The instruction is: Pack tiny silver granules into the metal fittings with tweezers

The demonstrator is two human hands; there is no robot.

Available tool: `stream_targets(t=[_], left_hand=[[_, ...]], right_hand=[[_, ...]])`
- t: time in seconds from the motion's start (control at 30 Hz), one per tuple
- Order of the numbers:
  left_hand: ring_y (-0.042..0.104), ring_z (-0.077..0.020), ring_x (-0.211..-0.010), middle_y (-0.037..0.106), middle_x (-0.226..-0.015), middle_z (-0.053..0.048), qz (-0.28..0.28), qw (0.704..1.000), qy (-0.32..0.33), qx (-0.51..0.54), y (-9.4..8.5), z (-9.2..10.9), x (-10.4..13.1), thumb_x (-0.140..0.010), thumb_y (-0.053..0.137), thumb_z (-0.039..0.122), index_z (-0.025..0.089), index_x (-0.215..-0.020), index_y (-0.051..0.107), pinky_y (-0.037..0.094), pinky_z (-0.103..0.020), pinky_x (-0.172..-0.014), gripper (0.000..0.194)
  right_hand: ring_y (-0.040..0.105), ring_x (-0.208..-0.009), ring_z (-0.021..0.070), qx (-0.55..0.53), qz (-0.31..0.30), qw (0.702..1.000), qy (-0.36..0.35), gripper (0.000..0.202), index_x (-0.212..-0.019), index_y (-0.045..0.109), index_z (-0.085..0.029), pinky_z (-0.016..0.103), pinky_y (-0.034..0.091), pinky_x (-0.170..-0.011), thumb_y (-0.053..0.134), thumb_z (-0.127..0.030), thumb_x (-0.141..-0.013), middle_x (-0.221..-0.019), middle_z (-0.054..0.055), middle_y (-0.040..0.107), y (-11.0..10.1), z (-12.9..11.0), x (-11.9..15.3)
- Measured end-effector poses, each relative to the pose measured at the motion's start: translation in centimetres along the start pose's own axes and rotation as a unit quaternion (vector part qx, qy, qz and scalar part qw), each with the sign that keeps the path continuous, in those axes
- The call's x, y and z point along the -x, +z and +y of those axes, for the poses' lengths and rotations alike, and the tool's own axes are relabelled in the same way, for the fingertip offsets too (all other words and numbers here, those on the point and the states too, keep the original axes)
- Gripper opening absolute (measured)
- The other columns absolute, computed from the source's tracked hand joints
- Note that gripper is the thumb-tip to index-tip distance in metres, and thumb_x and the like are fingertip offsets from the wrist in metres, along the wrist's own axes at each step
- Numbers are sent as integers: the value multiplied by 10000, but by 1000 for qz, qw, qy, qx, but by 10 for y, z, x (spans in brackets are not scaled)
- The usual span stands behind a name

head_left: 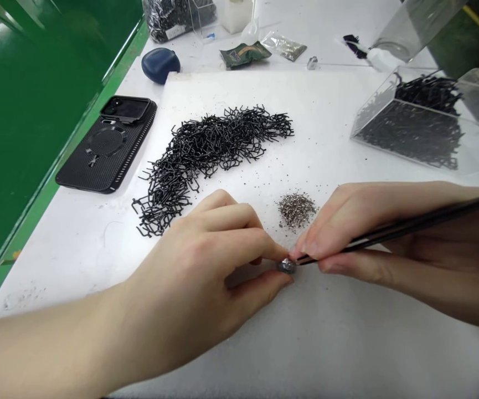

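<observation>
Between the thumb and index finger of my left hand (218,260) is a small silvery metal piece (287,266). My right hand (372,227) is closed around black tweezers (413,223), whose tips touch or nearly touch the right side of the metal piece. Whether the tips hold anything is too small to tell. Just above my fingertips lies a small pile of shiny metallic bits (297,210). Farther up and to the left, a curved heap of bent black pieces (210,144) spreads over the white surface.
A black phone case (108,143) lies at the left, near a dark blue rounded object (160,65). At the right stands a clear box (413,127) of black pieces. Along the back are a green packet (245,54), a small clear bag (284,45) and a black-filled bag (166,21).
</observation>
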State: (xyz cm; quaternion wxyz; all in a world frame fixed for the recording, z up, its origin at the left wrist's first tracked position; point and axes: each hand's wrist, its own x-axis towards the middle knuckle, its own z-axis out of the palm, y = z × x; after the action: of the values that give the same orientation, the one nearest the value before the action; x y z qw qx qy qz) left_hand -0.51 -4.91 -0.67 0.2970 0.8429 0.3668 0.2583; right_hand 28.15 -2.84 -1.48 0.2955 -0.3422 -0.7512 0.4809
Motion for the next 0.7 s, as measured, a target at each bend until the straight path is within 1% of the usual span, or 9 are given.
stream_targets(t=[0.07,0.13,0.23,0.37,0.47,0.57,0.7], left_hand=[[696,-179,-899,814,-897,-10,-7,1000,-2,-1,-1,0,0,-1108,843,129,161,-1048,935,633,-303,-876,114],[703,-182,-927,817,-919,-11,-13,1000,-5,-2,-2,1,1,-1119,830,135,168,-1076,933,640,-303,-905,117],[710,-184,-952,818,-931,-11,-15,1000,-6,-2,-2,2,1,-1126,824,140,177,-1086,929,648,-298,-927,118],[722,-189,-954,818,-932,-7,-11,1000,-11,-3,-1,4,0,-1131,824,147,196,-1103,931,657,-310,-938,120],[727,-184,-958,823,-942,-6,-18,1000,-12,-2,-1,4,-1,-1127,828,146,193,-1114,934,655,-308,-947,117],[716,-177,-957,820,-942,-5,-19,1000,-11,0,-1,3,-1,-1127,827,144,187,-1113,936,649,-291,-942,118],[702,-182,-943,811,-918,-9,-12,1000,-5,-1,0,1,-1,-1118,836,138,170,-1072,930,646,-292,-911,109]], right_hand=[[927,-960,264,5,10,1000,2,89,-1107,931,-426,343,788,-854,938,-343,-1076,-1075,-26,951,1,2,0],[933,-960,279,8,17,1000,7,64,-1105,939,-444,369,797,-859,916,-385,-1102,-1066,-21,951,1,2,1],[938,-952,298,1,17,1000,15,49,-1091,950,-461,383,803,-833,934,-415,-1085,-1060,-19,954,1,2,2],[931,-916,281,-9,20,999,25,42,-1086,954,-465,348,788,-772,933,-429,-1085,-1028,-26,953,0,0,3],[929,-907,275,-14,21,999,29,59,-1103,962,-465,339,778,-754,942,-415,-1079,-1020,-22,953,0,0,2],[926,-903,277,-11,22,999,30,74,-1099,969,-462,349,776,-759,952,-396,-1071,-1016,-15,950,0,2,2],[931,-950,287,-10,24,999,23,88,-1098,968,-461,371,787,-813,962,-380,-1064,-1053,-13,953,1,4,3]])
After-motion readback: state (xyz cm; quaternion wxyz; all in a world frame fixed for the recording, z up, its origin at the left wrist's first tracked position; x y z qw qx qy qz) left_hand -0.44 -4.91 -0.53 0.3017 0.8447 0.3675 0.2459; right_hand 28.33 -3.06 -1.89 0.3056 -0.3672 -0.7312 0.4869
